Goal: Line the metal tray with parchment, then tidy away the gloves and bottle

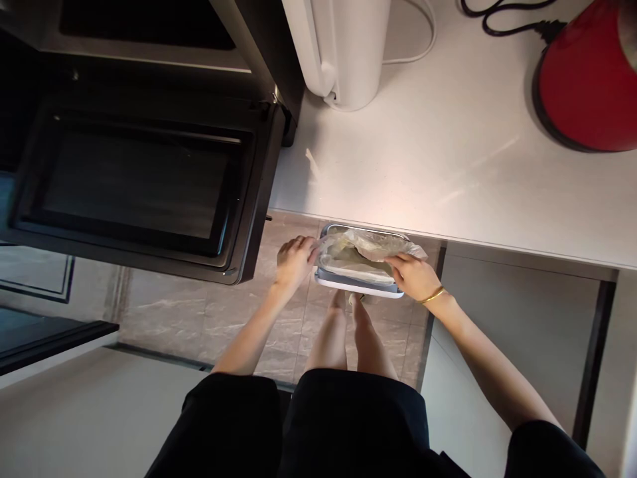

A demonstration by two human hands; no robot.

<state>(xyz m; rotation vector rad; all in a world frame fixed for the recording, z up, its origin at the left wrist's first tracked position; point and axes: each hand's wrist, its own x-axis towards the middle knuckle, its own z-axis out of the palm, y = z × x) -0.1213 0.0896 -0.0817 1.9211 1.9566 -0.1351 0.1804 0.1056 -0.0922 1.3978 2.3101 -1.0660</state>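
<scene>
Below the counter's front edge is a narrow trash bin (359, 284) with a pale rim, seen from above. A thin, translucent trash bag (371, 247) lines it, its crumpled top bunched up around the opening. My left hand (294, 261) pinches the bag's edge at the left end, fingers closed. At the right end my right hand (414, 273), with a gold bracelet at the wrist, has its fingers closed on the bag's other edge. What lies deep inside the bin cannot be made out.
A black oven door (134, 179) hangs open at the left, jutting out beyond the counter (448, 186). On the counter stand a white appliance (355, 53) and a red appliance (587, 79) with a black cord (512, 26). Tiled floor (249, 312) lies below.
</scene>
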